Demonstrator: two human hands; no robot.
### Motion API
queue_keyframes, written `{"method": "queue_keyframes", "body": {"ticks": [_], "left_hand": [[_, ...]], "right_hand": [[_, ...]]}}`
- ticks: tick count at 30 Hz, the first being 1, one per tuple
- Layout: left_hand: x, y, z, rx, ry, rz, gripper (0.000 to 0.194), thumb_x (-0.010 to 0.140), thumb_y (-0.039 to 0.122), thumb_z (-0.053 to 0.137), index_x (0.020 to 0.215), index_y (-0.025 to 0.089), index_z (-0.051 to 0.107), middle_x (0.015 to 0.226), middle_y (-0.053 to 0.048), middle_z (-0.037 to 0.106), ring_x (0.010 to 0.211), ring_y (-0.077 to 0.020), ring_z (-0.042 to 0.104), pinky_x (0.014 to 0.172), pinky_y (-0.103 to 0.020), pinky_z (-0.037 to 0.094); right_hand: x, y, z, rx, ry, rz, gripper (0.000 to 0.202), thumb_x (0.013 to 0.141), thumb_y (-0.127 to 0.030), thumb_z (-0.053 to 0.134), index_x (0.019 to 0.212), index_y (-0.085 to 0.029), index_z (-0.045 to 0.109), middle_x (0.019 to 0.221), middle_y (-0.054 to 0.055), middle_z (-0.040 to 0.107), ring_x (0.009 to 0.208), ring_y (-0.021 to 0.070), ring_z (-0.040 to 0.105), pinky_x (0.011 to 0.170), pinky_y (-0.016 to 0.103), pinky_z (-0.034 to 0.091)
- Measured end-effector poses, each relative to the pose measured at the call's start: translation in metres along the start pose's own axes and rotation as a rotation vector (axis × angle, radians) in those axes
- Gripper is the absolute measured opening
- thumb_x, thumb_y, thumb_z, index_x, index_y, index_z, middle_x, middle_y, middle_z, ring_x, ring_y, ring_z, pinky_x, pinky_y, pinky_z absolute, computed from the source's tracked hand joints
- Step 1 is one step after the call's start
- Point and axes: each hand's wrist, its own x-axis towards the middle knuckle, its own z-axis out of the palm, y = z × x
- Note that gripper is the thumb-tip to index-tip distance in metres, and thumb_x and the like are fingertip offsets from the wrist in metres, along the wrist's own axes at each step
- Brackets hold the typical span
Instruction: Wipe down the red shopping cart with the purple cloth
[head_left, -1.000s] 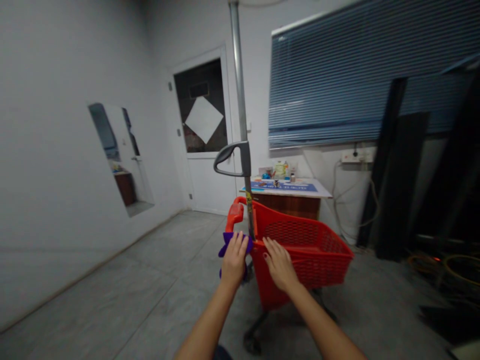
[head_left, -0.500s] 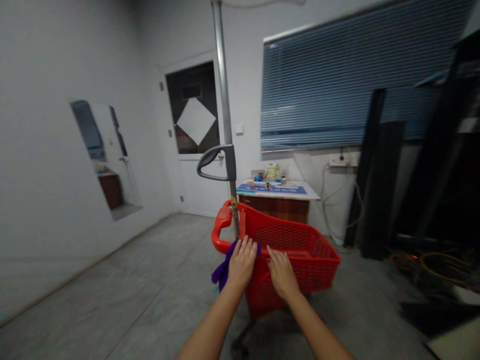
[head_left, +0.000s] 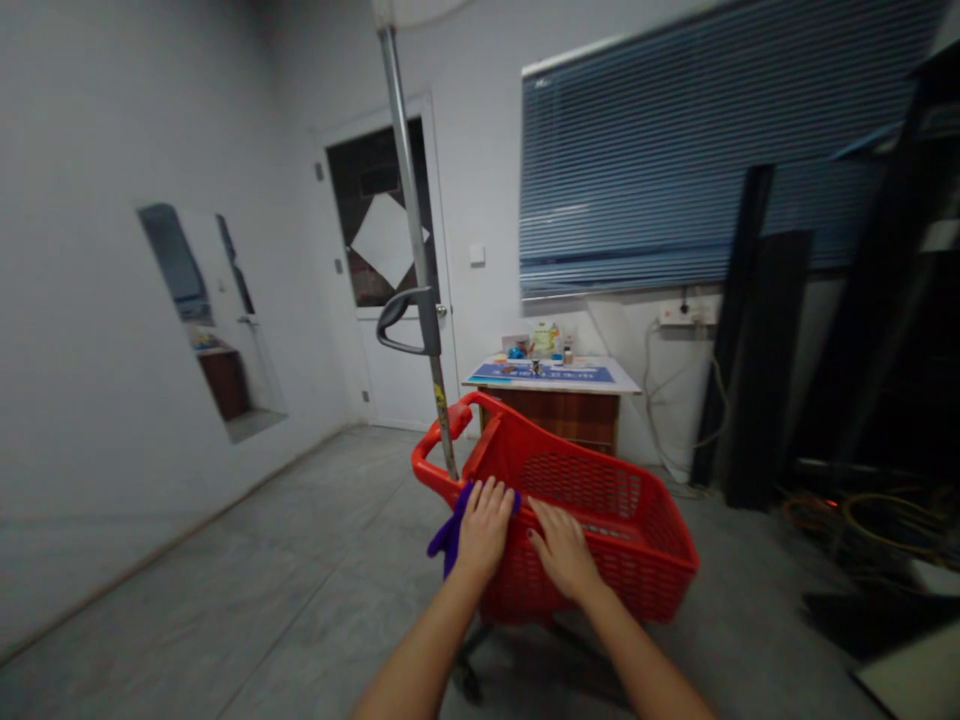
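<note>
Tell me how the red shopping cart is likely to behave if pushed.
The red shopping cart would probably roll rather than drag, since a wheel shows beneath it. Its perforated sides look like moulded plastic and show no sag, so it is probably stiff and fairly light for its size.

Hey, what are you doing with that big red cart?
Someone's two bare hands are at the side of the red cart. The left hand is spread over a purple cloth at the cart's rim, with part of the cloth hanging down. The right hand is beside it, fingertips at the same rim, with no cloth under it that I can see. A tall metal pole rises by the cart's handle.
</note>
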Motion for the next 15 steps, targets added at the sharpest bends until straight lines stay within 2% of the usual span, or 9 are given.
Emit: {"method": "queue_keyframes", "body": {"ticks": [4,8,11,15], "left_hand": [[0.005,-0.012,-0.006,0.028,-0.038,0.059,0.039,0.091,0.01,0.042,0.124,0.018,0.06,0.128,-0.007,0.063,0.126,-0.0226,0.052,0.111,-0.043,0.035],[0.006,-0.025,-0.012,0.038,-0.007,-0.033,0.039,0.09,0.012,0.043,0.125,0.019,0.06,0.134,-0.01,0.059,0.13,-0.025,0.048,0.113,-0.047,0.031],[0.004,-0.018,-0.008,0.02,0.019,-0.086,0.04,0.089,0.011,0.043,0.125,0.02,0.06,0.13,-0.009,0.062,0.128,-0.0255,0.05,0.114,-0.049,0.028],[0.004,-0.003,-0.001,0.001,-0.004,-0.046,0.042,0.09,0.012,0.043,0.127,0.022,0.058,0.128,-0.008,0.063,0.125,-0.0243,0.052,0.115,-0.049,0.028]], "right_hand": [[0.003,-0.001,-0.002,0.016,-0.007,-0.027,0.053,0.096,-0.035,0.035,0.146,-0.02,0.036,0.144,0.008,0.048,0.133,0.0205,0.041,0.112,0.043,0.028],[0.006,0.004,0.001,0.014,0.028,-0.049,0.051,0.096,-0.035,0.035,0.145,-0.021,0.039,0.141,0.008,0.052,0.131,0.0202,0.044,0.11,0.043,0.031],[0.007,0.006,0.005,0.015,0.066,-0.06,0.049,0.097,-0.034,0.033,0.144,-0.022,0.041,0.14,0.008,0.052,0.131,0.0201,0.044,0.111,0.043,0.031],[0.007,0.008,0.008,-0.004,0.086,-0.047,0.049,0.097,-0.034,0.032,0.143,-0.022,0.042,0.141,0.007,0.051,0.131,0.0198,0.044,0.111,0.044,0.03]]}}
